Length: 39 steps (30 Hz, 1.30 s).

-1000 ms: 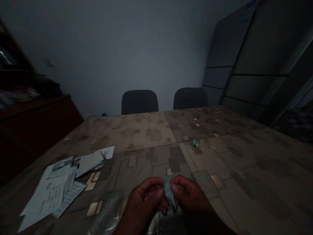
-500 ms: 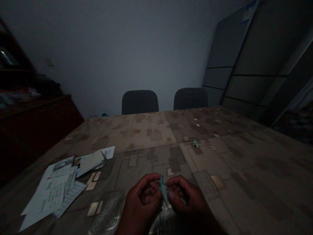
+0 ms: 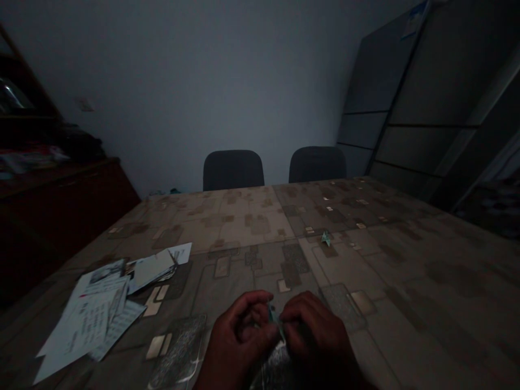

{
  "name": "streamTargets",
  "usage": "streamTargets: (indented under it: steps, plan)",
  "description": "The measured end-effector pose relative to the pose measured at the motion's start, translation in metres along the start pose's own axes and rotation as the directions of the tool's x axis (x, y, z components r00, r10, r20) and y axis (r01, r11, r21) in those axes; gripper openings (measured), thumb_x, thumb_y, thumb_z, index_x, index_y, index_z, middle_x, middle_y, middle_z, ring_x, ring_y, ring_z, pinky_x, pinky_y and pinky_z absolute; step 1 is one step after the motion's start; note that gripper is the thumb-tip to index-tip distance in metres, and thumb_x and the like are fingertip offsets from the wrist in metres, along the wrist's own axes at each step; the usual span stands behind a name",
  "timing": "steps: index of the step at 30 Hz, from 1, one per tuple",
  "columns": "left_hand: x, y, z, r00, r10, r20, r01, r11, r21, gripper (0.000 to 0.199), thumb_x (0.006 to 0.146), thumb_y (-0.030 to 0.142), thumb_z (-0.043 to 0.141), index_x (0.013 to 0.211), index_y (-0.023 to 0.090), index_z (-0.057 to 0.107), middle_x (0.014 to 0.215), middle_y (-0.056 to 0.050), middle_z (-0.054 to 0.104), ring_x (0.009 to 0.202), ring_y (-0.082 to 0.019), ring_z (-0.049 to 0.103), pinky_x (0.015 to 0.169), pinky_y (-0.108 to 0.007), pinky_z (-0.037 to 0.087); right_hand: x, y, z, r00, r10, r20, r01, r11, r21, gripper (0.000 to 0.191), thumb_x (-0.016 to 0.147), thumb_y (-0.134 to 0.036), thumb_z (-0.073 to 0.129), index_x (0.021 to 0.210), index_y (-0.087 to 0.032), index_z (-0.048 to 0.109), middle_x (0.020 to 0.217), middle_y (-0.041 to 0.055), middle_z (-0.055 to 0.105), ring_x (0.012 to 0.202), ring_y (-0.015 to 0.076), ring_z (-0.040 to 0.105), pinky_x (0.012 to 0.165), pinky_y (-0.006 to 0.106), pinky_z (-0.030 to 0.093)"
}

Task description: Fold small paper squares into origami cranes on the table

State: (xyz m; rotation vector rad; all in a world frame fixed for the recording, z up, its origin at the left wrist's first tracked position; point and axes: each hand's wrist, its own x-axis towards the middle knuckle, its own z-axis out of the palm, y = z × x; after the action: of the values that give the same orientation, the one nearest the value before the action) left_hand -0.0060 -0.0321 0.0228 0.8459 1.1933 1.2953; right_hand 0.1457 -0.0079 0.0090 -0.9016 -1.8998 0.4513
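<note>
Between my two hands, above the near edge of the table, is a small piece of folded green paper [image 3: 273, 314]. My left hand [image 3: 242, 330] pinches it from the left, thumb and forefinger closed on it. From the right, my right hand [image 3: 312, 327] grips the same paper with its fingertips, which cover part of it. Farther off on the table, to the right, stands a small green folded paper figure [image 3: 325, 238], apart from both hands.
A patterned cloth [image 3: 244, 222] covers the table. Loose printed sheets [image 3: 85, 319] and a stack of cards or papers [image 3: 152, 269] lie at the left. Two dark chairs [image 3: 233, 170] stand behind the far edge, a fridge [image 3: 365, 86] at the back right, a wooden cabinet [image 3: 69, 200] at the left.
My right hand has closed in on the paper, its fingers now curling over more of it. The paper's top has dropped a little and shows less. Papers and figure stay put.
</note>
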Motion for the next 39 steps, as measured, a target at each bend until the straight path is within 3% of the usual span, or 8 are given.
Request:
streamTargets:
  steps: [8, 14, 17, 23, 28, 31, 34, 39]
  plan:
    - [-0.003, 0.002, 0.003, 0.997, 0.058, -0.048, -0.052, 0.993, 0.106, 0.027, 0.063, 0.019, 0.075, 0.089, 0.018, 0.069, 0.065, 0.004, 0.058, 0.054, -0.009, 0.053, 0.051, -0.017, 0.042, 0.011, -0.003, -0.001, 0.962, -0.267, -0.057, 0.256, 0.955, -0.148, 0.023, 0.084, -0.005, 0.040, 0.076, -0.020, 0.055, 0.066, 0.0030, 0.061, 0.060, 0.0163, 0.056, 0.057, 0.028, 0.042]
    - [-0.004, 0.002, 0.003, 1.000, 0.008, 0.020, -0.010, 0.997, 0.082, 0.029, 0.064, 0.020, 0.074, 0.092, 0.019, 0.067, 0.064, 0.003, 0.058, 0.053, -0.010, 0.053, 0.050, -0.019, 0.042, 0.008, 0.004, -0.004, 0.964, -0.260, -0.055, 0.242, 0.945, -0.218, 0.021, 0.085, -0.011, 0.047, 0.072, -0.019, 0.062, 0.067, 0.0035, 0.057, 0.064, 0.0166, 0.051, 0.058, 0.027, 0.036]
    - [-0.003, 0.004, 0.004, 0.998, 0.047, -0.040, -0.045, 0.998, 0.051, 0.027, 0.063, 0.019, 0.076, 0.088, 0.019, 0.067, 0.062, 0.005, 0.056, 0.054, -0.009, 0.052, 0.051, -0.017, 0.041, 0.007, 0.004, -0.004, 0.962, -0.267, -0.061, 0.241, 0.930, -0.277, 0.027, 0.086, -0.011, 0.046, 0.067, -0.019, 0.063, 0.062, 0.0030, 0.053, 0.061, 0.0162, 0.045, 0.056, 0.027, 0.031]
    - [0.002, -0.001, 0.001, 1.000, -0.014, 0.006, 0.014, 0.990, -0.142, 0.023, 0.061, 0.028, 0.083, 0.071, 0.017, 0.065, 0.060, 0.003, 0.060, 0.053, -0.010, 0.053, 0.052, -0.020, 0.044, 0.005, 0.003, -0.002, 0.951, -0.309, -0.028, 0.279, 0.891, -0.357, 0.037, 0.094, -0.020, 0.041, 0.063, -0.020, 0.061, 0.055, 0.0020, 0.051, 0.056, 0.0161, 0.041, 0.055, 0.030, 0.027]
    - [0.003, 0.001, 0.000, 1.000, -0.008, -0.006, 0.007, 0.987, -0.163, 0.029, 0.057, 0.032, 0.086, 0.074, 0.017, 0.068, 0.062, 0.001, 0.065, 0.055, -0.011, 0.057, 0.053, -0.020, 0.046, 0.006, 0.001, -0.008, 0.958, -0.283, 0.045, 0.283, 0.907, -0.313, 0.022, 0.089, -0.014, 0.048, 0.074, -0.020, 0.063, 0.061, 0.0025, 0.057, 0.060, 0.0169, 0.046, 0.060, 0.030, 0.031]
    - [0.002, 0.004, 0.000, 1.000, -0.003, -0.030, 0.001, 0.997, -0.077, 0.025, 0.058, 0.030, 0.084, 0.073, 0.017, 0.068, 0.061, 0.002, 0.063, 0.054, -0.011, 0.057, 0.050, -0.021, 0.047, 0.006, 0.000, -0.011, 0.991, -0.134, 0.023, 0.136, 0.978, -0.159, 0.019, 0.086, -0.012, 0.046, 0.075, -0.020, 0.060, 0.067, 0.0027, 0.057, 0.064, 0.0172, 0.050, 0.062, 0.029, 0.035]
    - [0.002, 0.003, 0.000, 0.995, 0.034, -0.091, -0.033, 0.999, 0.019, 0.023, 0.057, 0.021, 0.081, 0.075, 0.018, 0.067, 0.060, 0.003, 0.063, 0.053, -0.011, 0.057, 0.050, -0.020, 0.047, 0.005, 0.001, -0.008, 0.982, 0.183, 0.046, -0.186, 0.979, 0.087, 0.011, 0.084, -0.019, 0.049, 0.077, -0.019, 0.057, 0.069, 0.0012, 0.056, 0.065, 0.0159, 0.052, 0.059, 0.026, 0.038]
    - [0.000, 0.000, 0.002, 0.983, 0.157, -0.093, -0.138, 0.973, 0.186, 0.020, 0.059, 0.017, 0.073, 0.078, 0.020, 0.068, 0.063, 0.002, 0.065, 0.057, -0.012, 0.059, 0.055, -0.020, 0.047, 0.002, 0.005, 0.003, 0.834, 0.473, 0.283, -0.549, 0.664, 0.508, 0.025, 0.082, -0.037, 0.056, 0.097, -0.017, 0.057, 0.068, -0.0020, 0.053, 0.057, 0.0123, 0.049, 0.053, 0.022, 0.034]
